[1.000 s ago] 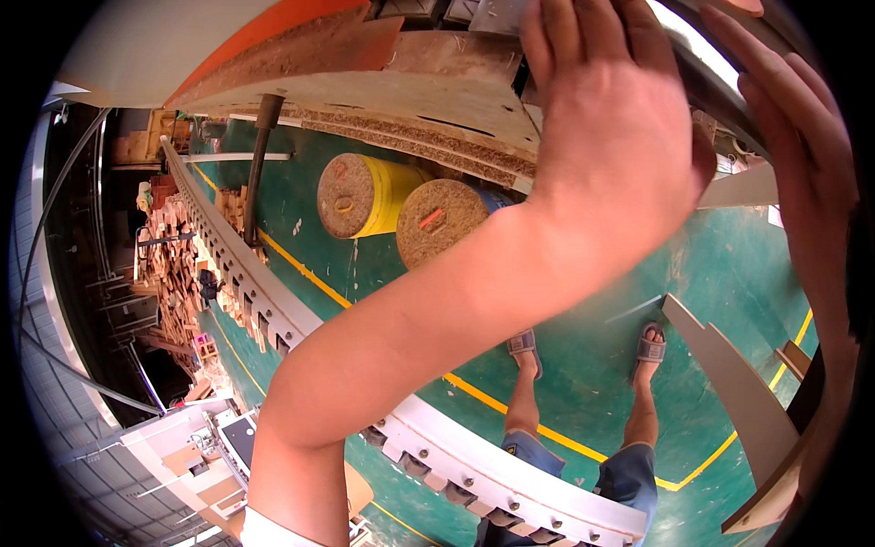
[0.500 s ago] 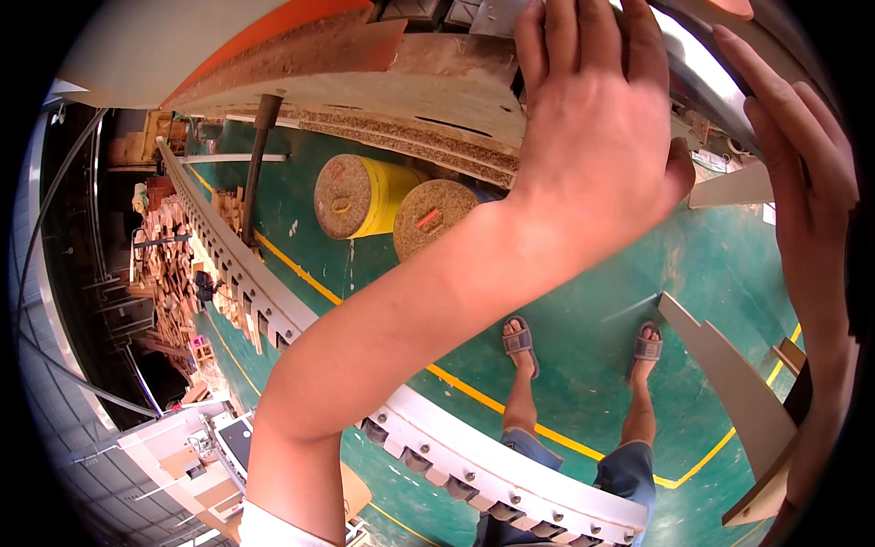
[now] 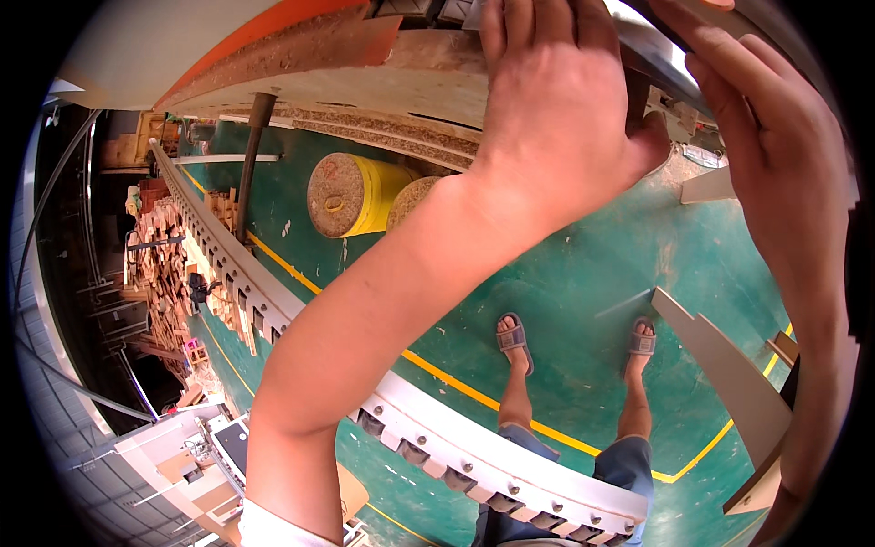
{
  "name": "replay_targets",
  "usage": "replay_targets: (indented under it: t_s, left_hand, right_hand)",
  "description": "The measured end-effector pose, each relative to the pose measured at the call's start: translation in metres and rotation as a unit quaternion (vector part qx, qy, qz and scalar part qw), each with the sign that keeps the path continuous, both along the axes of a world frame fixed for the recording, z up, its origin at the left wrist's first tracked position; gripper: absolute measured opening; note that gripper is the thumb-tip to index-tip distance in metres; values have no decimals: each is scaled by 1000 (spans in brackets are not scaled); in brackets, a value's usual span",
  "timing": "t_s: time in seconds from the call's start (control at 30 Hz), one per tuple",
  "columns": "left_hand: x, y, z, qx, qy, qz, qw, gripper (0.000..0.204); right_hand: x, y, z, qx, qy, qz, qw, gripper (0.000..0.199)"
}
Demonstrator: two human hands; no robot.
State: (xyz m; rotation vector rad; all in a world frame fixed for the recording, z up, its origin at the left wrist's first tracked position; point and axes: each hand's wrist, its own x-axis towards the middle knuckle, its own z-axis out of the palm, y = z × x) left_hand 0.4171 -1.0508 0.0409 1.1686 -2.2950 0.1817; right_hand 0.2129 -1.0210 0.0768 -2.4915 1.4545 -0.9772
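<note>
Left hand (image 3: 561,100): fingers straight, slightly parted, tips out of view; whether it held anything could not be told. Worn brown edge (image 3: 437,53) lay just left of it. Right hand (image 3: 779,123): fingers extended, grip likewise undetermined. Shiny metal strip (image 3: 645,42) showed between the hands.

Left hand (image 3: 558,105) at worktop (image 3: 437,53) edge, right hand (image 3: 775,105) to its right. Drums (image 3: 339,193) on floor (image 3: 565,283), left of feet (image 3: 512,339), one partly behind left forearm (image 3: 392,283). Rail (image 3: 474,456) runs beneath forearm; wood pile (image 3: 162,264) far left.
</note>
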Motion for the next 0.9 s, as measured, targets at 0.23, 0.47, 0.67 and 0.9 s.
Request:
replay_targets:
  t_s: [0.23, 0.47, 0.67, 0.9]
  left_hand:
    - [-3, 6, 4, 22, -18, 10, 1000, 101]
    - [4, 5, 4, 24, -26, -6, 999, 104]
    - [0, 2, 9, 3, -1, 7, 1000, 103]
    - [-1, 9, 6, 5, -24, -23, 999, 104]
  right_hand:
    - [2, 2, -1, 0, -17, 5, 1000, 37]
    - [4, 2, 1, -1, -7, 2, 1000, 34]
    - [-1, 4, 6, -6, 6, -6, 1000, 32]
    - [4, 4, 4, 0, 4, -4, 1000, 30]
